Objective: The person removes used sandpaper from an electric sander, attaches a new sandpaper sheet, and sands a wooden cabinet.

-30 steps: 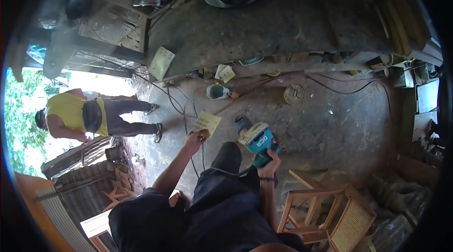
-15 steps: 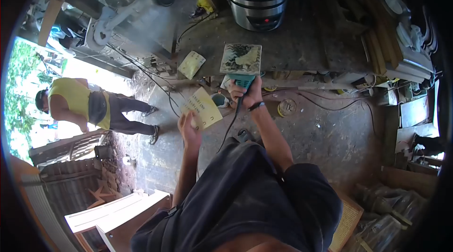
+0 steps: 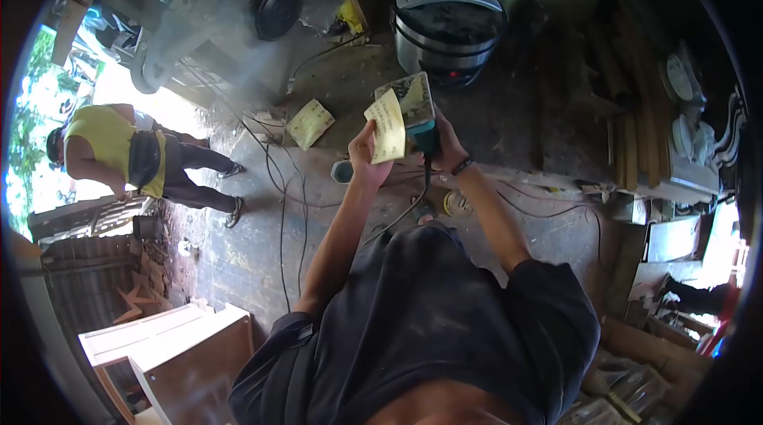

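The left hand's [image 3: 372, 159] fingers clamp a pale-yellow, rectangular printed sheet [image 3: 388, 128]. Just right of them, the right hand's [image 3: 448, 148] fingers are closed around a teal power sander [image 3: 427, 137], its square, worn pad [image 3: 417, 99] facing up, partly behind the sheet; whether they touch, I cannot tell. A second, slightly curled yellow sheet [image 3: 310, 124] lies left of the left fingers on the dark table [image 3: 350, 79].

The person wears a loose, dark navy cloth T-shirt [image 3: 433, 306], creased and faintly smudged with pale marks across the front. A small patch [image 3: 305, 333] sits on its short left sleeve [image 3: 270, 345]. A thin, dark wristband [image 3: 462, 165] circles the right hand's [image 3: 450, 147] wrist.
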A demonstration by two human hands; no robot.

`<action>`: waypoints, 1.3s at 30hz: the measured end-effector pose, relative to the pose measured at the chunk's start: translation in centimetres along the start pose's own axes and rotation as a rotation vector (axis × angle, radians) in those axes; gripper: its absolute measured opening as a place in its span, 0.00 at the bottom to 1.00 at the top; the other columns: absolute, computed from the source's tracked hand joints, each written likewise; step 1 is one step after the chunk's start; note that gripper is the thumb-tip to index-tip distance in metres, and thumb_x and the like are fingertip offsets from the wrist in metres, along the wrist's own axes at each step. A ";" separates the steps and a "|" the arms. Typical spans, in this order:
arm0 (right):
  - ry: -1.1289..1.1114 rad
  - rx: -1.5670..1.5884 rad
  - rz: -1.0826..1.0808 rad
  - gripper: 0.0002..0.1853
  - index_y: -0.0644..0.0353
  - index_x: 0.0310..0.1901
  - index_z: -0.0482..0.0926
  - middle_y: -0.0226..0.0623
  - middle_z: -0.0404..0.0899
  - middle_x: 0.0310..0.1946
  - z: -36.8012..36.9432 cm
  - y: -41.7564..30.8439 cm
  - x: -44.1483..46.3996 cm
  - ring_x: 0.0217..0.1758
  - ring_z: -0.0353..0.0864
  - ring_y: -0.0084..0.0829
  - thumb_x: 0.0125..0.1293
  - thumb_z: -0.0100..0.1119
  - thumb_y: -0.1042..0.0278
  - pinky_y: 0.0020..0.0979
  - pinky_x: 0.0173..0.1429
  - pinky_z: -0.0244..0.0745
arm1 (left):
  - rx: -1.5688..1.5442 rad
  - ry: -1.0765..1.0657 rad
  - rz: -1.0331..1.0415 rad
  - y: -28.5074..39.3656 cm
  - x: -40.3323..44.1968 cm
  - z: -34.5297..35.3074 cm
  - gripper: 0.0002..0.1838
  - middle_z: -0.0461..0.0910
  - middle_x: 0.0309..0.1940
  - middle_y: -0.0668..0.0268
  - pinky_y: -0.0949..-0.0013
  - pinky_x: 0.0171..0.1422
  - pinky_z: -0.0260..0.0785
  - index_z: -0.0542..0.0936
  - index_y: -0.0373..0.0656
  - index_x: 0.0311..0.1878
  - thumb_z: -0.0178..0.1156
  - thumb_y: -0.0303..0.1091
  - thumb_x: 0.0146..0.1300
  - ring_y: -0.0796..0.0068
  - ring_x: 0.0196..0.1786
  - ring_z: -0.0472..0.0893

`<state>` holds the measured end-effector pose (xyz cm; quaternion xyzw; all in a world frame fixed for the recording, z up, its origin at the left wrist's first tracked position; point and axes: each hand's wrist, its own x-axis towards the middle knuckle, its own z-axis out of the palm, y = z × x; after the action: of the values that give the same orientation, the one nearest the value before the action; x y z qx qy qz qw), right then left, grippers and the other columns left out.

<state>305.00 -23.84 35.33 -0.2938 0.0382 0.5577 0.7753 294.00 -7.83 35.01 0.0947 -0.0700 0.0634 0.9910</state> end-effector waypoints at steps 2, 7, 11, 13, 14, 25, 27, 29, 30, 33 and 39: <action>0.234 -0.232 -0.061 0.35 0.56 0.53 0.77 0.47 0.82 0.32 -0.8 -0.2 -0.4 0.20 0.77 0.36 0.73 0.43 0.28 0.33 0.21 0.73 | -0.009 0.166 0.077 -1.0 0.7 -0.7 0.19 0.82 0.59 0.55 0.61 0.65 0.75 0.75 0.36 0.64 0.47 0.36 0.78 0.62 0.59 0.83; 0.137 -0.627 -0.234 0.29 0.62 0.53 0.75 0.46 0.83 0.35 -6.6 -1.2 -1.0 0.28 0.84 0.42 0.73 0.52 0.39 0.42 0.32 0.85 | 0.109 0.266 0.085 -2.6 2.4 -0.8 0.19 0.83 0.56 0.54 0.59 0.61 0.78 0.75 0.35 0.62 0.51 0.37 0.75 0.60 0.55 0.85; 0.162 -1.319 -0.217 0.19 0.68 0.55 0.77 0.41 0.84 0.45 -8.2 -3.4 -1.6 0.39 0.88 0.42 0.75 0.55 0.59 0.39 0.42 0.86 | 0.328 0.405 0.079 -2.5 2.7 0.3 0.19 0.84 0.51 0.56 0.61 0.59 0.78 0.77 0.35 0.58 0.54 0.37 0.71 0.63 0.52 0.84; 0.143 -1.112 -0.240 0.16 0.69 0.54 0.78 0.38 0.85 0.45 -7.6 -3.8 -1.9 0.39 0.89 0.37 0.76 0.54 0.64 0.34 0.41 0.86 | 0.364 0.423 0.083 -3.0 2.3 0.9 0.18 0.84 0.51 0.56 0.62 0.57 0.78 0.78 0.35 0.57 0.53 0.37 0.71 0.64 0.51 0.84; 0.136 -0.803 -0.265 0.15 0.69 0.54 0.79 0.37 0.86 0.44 -7.2 -3.7 -2.2 0.38 0.89 0.32 0.76 0.52 0.66 0.30 0.39 0.85 | 0.356 0.454 0.093 -3.2 2.0 1.2 0.18 0.84 0.50 0.56 0.62 0.57 0.78 0.78 0.35 0.56 0.53 0.37 0.71 0.65 0.51 0.84; 0.256 -0.633 -0.335 0.16 0.69 0.57 0.77 0.38 0.86 0.36 -3.1 -3.7 -3.8 0.33 0.88 0.28 0.79 0.49 0.64 0.29 0.36 0.84 | 0.492 0.481 0.185 -3.5 1.4 1.3 0.14 0.84 0.46 0.62 0.65 0.54 0.77 0.78 0.36 0.54 0.53 0.37 0.76 0.70 0.47 0.84; 0.303 -0.654 -0.346 0.16 0.68 0.56 0.77 0.38 0.86 0.36 -2.4 -3.8 -3.8 0.33 0.88 0.28 0.79 0.49 0.64 0.28 0.34 0.83 | 0.621 0.531 0.243 -3.9 1.8 2.0 0.14 0.85 0.47 0.63 0.66 0.54 0.76 0.79 0.36 0.54 0.55 0.36 0.76 0.72 0.47 0.84; 0.361 -0.676 -0.340 0.15 0.67 0.54 0.77 0.37 0.86 0.35 -1.4 -3.9 -4.1 0.32 0.87 0.27 0.79 0.48 0.64 0.27 0.33 0.81 | 0.636 0.542 0.241 -3.7 1.9 1.9 0.14 0.85 0.47 0.63 0.66 0.54 0.75 0.79 0.36 0.54 0.56 0.36 0.76 0.72 0.47 0.84; 0.365 -0.676 -0.340 0.15 0.67 0.54 0.77 0.37 0.86 0.35 -1.3 -3.9 -4.2 0.32 0.87 0.27 0.79 0.48 0.64 0.27 0.33 0.81 | 0.650 0.552 0.238 -3.7 2.0 2.1 0.14 0.85 0.48 0.63 0.66 0.54 0.75 0.79 0.37 0.54 0.57 0.37 0.76 0.72 0.47 0.84; 0.375 -0.723 -0.435 0.13 0.67 0.53 0.76 0.36 0.85 0.35 -0.9 -3.4 -4.5 0.34 0.86 0.26 0.78 0.52 0.66 0.26 0.35 0.78 | 0.567 0.608 0.247 -3.7 2.2 3.4 0.12 0.85 0.47 0.63 0.66 0.53 0.76 0.80 0.38 0.53 0.57 0.36 0.76 0.73 0.47 0.84; 0.485 -1.409 -1.030 0.15 0.66 0.50 0.80 0.36 0.80 0.37 4.1 -4.6 -6.0 0.38 0.79 0.21 0.68 0.68 0.67 0.24 0.41 0.71 | 0.440 0.548 0.176 -4.0 2.5 3.9 0.10 0.85 0.46 0.65 0.66 0.49 0.80 0.80 0.39 0.53 0.58 0.34 0.75 0.73 0.45 0.85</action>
<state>305.74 -27.80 42.96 -0.7905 -0.2857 -0.0413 0.5401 296.47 -12.22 38.44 0.2789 0.2059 0.1849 0.9196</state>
